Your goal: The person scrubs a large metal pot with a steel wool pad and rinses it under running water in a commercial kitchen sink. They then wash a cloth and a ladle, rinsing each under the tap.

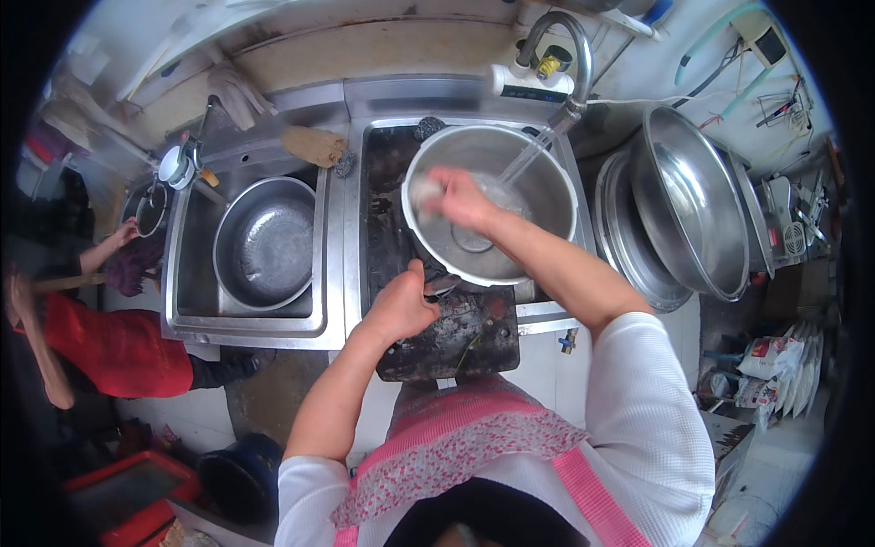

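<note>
A large metal pot (550,184), resembling a pressure cooker body, sits tilted in the right sink. A clear stream of water (525,163) falls into it from the curved faucet (584,61). Inside the pot, my right hand (463,198) is closed on a pale scrubbing pad or cloth (426,195) against the left wall; motion blurs both. My left hand (405,308) grips the pot's handle (443,284) at the near side, thumb up. Below that hand lies a dark, worn board (454,349) across the sink's front edge.
A second metal pot (266,246) stands in the left sink (321,273). A loofah (311,145) and steel wool (344,164) rest between the basins. Large metal bowls (697,205) lean at right. A co-worker in a red apron (119,349) is at left, near a round container (152,212).
</note>
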The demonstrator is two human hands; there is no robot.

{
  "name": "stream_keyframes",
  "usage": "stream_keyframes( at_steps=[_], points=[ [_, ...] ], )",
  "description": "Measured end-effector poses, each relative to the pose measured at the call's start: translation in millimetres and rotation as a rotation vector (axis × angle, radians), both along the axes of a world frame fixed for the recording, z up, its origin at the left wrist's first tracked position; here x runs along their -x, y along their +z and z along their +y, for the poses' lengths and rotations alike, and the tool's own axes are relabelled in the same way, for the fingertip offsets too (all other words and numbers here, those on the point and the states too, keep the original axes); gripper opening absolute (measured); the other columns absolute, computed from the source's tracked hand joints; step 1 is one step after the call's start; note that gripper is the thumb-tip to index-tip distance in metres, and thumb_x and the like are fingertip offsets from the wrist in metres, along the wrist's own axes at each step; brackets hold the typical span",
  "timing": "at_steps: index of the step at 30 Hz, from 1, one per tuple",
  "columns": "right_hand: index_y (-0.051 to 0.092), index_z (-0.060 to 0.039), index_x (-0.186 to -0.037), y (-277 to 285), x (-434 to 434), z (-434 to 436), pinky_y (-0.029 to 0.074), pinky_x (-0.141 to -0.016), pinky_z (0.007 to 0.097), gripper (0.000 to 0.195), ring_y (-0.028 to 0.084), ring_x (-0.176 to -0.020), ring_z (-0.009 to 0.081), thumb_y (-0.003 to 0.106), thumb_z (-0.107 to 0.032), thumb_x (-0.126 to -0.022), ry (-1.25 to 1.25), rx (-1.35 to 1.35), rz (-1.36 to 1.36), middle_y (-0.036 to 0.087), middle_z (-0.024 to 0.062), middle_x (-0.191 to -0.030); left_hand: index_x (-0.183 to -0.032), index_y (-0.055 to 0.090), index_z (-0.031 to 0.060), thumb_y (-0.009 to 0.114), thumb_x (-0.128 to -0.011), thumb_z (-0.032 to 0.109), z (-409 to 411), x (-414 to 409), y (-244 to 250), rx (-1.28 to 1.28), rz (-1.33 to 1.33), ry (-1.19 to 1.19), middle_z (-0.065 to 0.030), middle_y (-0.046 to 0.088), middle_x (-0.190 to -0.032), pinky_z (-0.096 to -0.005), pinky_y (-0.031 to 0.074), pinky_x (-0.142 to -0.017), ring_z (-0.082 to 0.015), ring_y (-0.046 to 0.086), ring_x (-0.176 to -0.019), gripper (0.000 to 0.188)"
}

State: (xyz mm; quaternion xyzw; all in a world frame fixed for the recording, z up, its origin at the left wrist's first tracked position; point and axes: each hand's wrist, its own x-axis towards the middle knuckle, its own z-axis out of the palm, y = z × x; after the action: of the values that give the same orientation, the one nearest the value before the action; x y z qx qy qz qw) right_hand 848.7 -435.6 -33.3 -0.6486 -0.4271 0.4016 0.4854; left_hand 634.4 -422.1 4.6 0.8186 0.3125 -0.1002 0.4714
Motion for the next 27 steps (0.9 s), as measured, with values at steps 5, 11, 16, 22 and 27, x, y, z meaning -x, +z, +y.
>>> stream_keyframes(
  at_steps=[5, 11, 16, 22, 27],
  points=[
    [0.067, -0.0049, -0.105, 60, -49, -103, 0.049, -0.088, 0.0353, 0.035, 0.063, -0.100, 0.0231, 0.065, -0.003, -0.071, 0.773, 0.501, -0.467, 0.068, 0.0104, -0.099, -0.107, 0.043, -0.0094, 0.065, -0.072, 0.005, -2, 11, 6, -0.061, -0.033, 0.019, -0.0332, 0.063, -0.087, -0.0459, 0.050, -0.080, -0.0466, 0.064, -0.095, 0.044],
    [0.066, -0.0045, -0.096, 85, -114, -72, 0.054, -0.074, 0.0462, 0.025, 0.067, -0.086, 0.0377, 0.065, -0.008, -0.072, 0.568, 0.379, -1.331, 0.069, 0.0164, -0.090, -0.101, 0.044, -0.0071, 0.065, -0.074, 0.006, -4, 11, 13, -0.062, -0.007, -0.022, -0.0299, 0.064, -0.086, -0.0491, 0.050, -0.078, -0.0465, 0.064, -0.092, 0.037],
    [0.066, -0.0039, -0.095, 43, -84, -48, 0.054, -0.077, 0.0468, 0.021, 0.067, -0.092, 0.0376, 0.063, -0.010, -0.075, 0.221, 0.269, -1.133, 0.068, 0.0172, -0.090, -0.101, 0.043, -0.0068, 0.064, -0.074, 0.007, -4, 16, 12, -0.104, 0.014, -0.014, -0.0292, 0.064, -0.083, -0.0493, 0.050, -0.077, -0.0469, 0.064, -0.089, 0.036],
    [0.051, -0.0060, -0.132, -43, -28, -35, 0.053, -0.090, 0.0429, 0.056, 0.066, -0.106, 0.0314, 0.067, -0.024, -0.082, 0.610, 0.699, -1.208, 0.066, 0.0165, -0.117, -0.109, 0.041, -0.0084, 0.066, -0.072, 0.006, -7, 10, 15, -0.047, 0.034, -0.005, -0.0323, 0.062, -0.084, -0.0482, 0.049, -0.076, -0.0478, 0.063, -0.091, 0.047],
    [0.041, -0.0200, -0.147, -20, -49, -23, 0.053, -0.089, 0.0401, 0.073, 0.066, -0.109, 0.0296, 0.070, -0.029, -0.081, 0.715, 0.695, -1.152, 0.066, 0.0126, -0.124, -0.107, 0.042, -0.0064, 0.065, -0.074, 0.008, -14, 21, 6, -0.120, 0.023, 0.051, -0.0299, 0.064, -0.082, -0.0499, 0.050, -0.076, -0.0478, 0.063, -0.087, 0.043]
  ],
)
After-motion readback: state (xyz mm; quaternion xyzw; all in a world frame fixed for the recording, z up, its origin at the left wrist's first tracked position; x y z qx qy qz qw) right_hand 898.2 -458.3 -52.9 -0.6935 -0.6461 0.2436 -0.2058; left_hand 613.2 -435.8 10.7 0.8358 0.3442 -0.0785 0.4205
